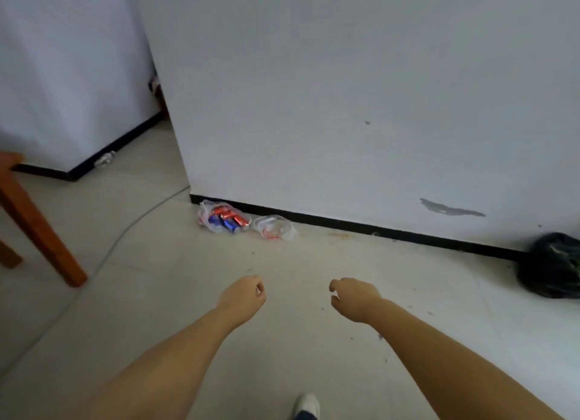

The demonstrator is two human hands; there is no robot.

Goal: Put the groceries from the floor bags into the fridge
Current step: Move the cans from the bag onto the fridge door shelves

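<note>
Crinkled clear plastic bag of cans [223, 220] sits beyond loosely curled empty hands [243, 297].

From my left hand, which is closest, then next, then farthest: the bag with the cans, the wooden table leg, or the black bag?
From the left hand, in the head view:
1. Bag with the cans, straight ahead by the wall.
2. Wooden table leg, off to the left.
3. Black bag, far right by the wall.

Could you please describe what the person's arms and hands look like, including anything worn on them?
Both forearms are bare as far as the frame shows, with no sleeves in view. The left hand and right hand wear no gloves, and no rings, watch or bracelets are visible, though the picture is slightly blurred.
</note>
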